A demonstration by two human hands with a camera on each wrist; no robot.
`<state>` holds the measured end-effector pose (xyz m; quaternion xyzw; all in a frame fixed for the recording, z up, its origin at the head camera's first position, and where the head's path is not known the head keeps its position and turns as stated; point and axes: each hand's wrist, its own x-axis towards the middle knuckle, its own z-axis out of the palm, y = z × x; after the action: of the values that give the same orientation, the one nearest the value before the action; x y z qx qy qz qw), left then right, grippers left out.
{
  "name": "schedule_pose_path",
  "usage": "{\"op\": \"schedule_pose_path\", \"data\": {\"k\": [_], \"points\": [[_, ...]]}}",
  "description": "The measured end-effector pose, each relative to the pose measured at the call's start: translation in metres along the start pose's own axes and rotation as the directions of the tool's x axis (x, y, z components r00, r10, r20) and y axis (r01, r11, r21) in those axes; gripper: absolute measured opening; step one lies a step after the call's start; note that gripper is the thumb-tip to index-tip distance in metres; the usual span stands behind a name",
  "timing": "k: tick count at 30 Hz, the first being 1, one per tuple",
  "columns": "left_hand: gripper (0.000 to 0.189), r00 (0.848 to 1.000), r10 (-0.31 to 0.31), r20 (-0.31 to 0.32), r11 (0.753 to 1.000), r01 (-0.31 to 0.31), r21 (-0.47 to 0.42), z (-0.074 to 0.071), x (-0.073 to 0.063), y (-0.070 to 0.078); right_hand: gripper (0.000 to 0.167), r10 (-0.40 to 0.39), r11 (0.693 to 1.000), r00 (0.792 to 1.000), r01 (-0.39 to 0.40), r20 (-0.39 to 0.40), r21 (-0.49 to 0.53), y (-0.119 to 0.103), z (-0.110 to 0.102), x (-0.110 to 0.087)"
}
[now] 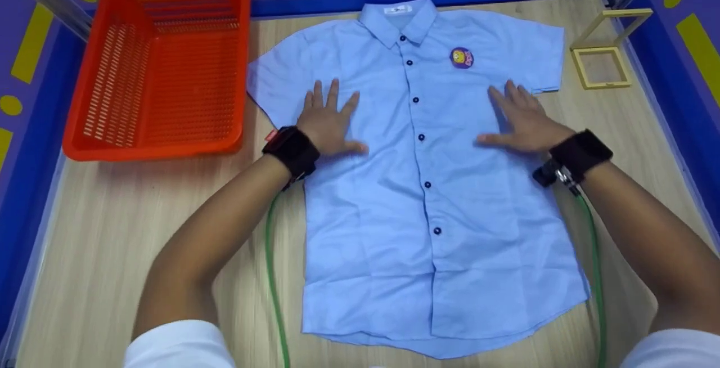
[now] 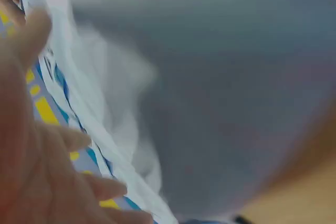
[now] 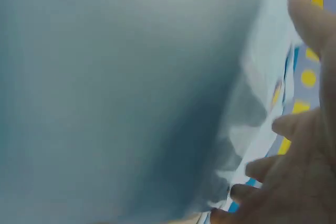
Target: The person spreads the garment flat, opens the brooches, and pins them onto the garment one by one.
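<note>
A light blue short-sleeved shirt (image 1: 388, 205) lies face up and spread out on the wooden table (image 1: 140, 233), its collar at the far side and its dark buttons fastened down the front. A round purple badge (image 1: 462, 58) sits on its chest. My left hand (image 1: 326, 123), fingers straight and spread, is over the side of the shirt below the sleeve on the left. Over the opposite side, under the badge, my right hand (image 1: 526, 123) is likewise spread, thumb pointing inward. Neither hand grips the cloth. Both wrist views show extended fingers beside blurred shirt fabric.
A red plastic basket (image 1: 239, 75) stands at the back left, close to the shirt's sleeve. At the back right is a small pale wooden frame stand (image 1: 585, 75). Green cables (image 1: 271, 266) run from both wrists. Blue and purple walls (image 1: 315, 2) with yellow marks border the table.
</note>
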<state>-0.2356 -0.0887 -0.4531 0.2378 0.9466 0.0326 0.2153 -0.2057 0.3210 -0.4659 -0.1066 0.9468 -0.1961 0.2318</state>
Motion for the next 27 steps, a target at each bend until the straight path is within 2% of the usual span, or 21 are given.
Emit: {"op": "schedule_pose_path", "data": {"k": [2,5,8,12,15,18,20,23,25,27], "points": [[0.121,0.998,0.041,0.038,0.998,-0.043,0.044,0.006,-0.01,-0.005,0.118,-0.015,0.998,1.0,0.016,0.016,-0.058,-0.001,0.008,-0.01],[0.124,0.996,0.064,0.057,0.995,-0.068,0.077,0.014,-0.017,-0.014,0.122,-0.014,0.993,1.0,0.015,0.013,-0.117,-0.002,0.017,-0.019],[0.124,0.996,0.08,0.039,0.994,-0.082,0.076,0.019,-0.018,-0.021,0.125,0.003,0.992,1.0,-0.003,0.003,-0.124,-0.004,0.022,-0.025],[0.125,0.995,0.085,0.045,0.995,-0.087,0.048,0.019,-0.019,-0.027,0.127,0.026,0.993,0.999,-0.022,0.026,-0.113,-0.01,0.025,-0.028],[0.122,0.998,0.044,0.044,0.999,-0.043,-0.01,0.015,-0.019,-0.029,0.127,0.051,0.995,0.997,-0.046,0.053,-0.087,-0.017,0.022,-0.025],[0.111,0.997,-0.071,-0.014,0.991,0.069,-0.113,0.008,-0.014,-0.029,0.126,0.085,0.996,0.996,-0.084,0.019,-0.042,-0.019,0.013,-0.017],[0.104,0.98,-0.185,-0.074,0.97,0.17,-0.174,0.002,-0.006,-0.028,0.125,0.12,0.993,0.992,-0.121,-0.04,-0.007,-0.016,0.004,-0.008],[0.1,0.925,-0.359,-0.127,0.921,0.328,-0.21,-0.004,0.009,-0.025,0.127,0.173,0.985,0.978,-0.172,-0.121,0.016,-0.005,-0.01,0.006],[0.101,0.888,-0.449,-0.102,0.884,0.425,-0.195,-0.004,0.019,-0.024,0.128,0.212,0.977,0.97,-0.211,-0.119,0.02,0.004,-0.016,0.013],[0.101,0.863,-0.503,-0.046,0.855,0.489,-0.172,-0.002,0.028,-0.024,0.129,0.24,0.971,0.967,-0.24,-0.079,0.012,0.012,-0.019,0.017]]}}
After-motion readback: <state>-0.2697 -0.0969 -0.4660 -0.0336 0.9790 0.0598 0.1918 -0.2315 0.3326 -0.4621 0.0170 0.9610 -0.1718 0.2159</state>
